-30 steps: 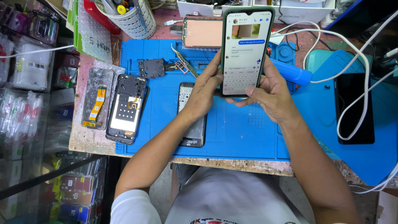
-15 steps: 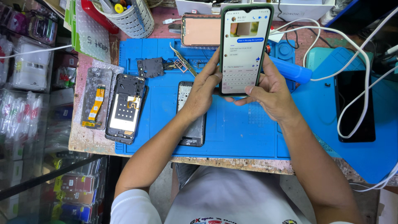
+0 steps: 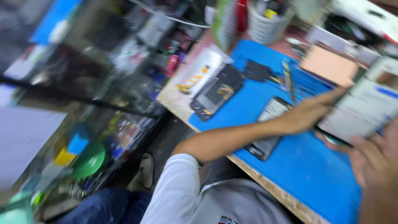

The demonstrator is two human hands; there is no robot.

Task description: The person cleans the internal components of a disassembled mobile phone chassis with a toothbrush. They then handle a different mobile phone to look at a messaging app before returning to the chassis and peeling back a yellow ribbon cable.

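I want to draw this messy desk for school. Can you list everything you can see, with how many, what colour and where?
Lit phone: one, pale screen, held up at right.
Work mat: one, blue, covering the bench.
Opened phone: one, black, on the mat's left edge.
Panel with orange ribbon: one, silvery, left of the mat.
Flat phone: one, dark, under the left forearm.
Copper-coloured plate: one, behind the mat.
Cup of tools: one, white, far back.
Green round thing: one, low at left, too blurred to identify.
Left hand: grip on the lit phone's left edge.
Right hand: under the lit phone.
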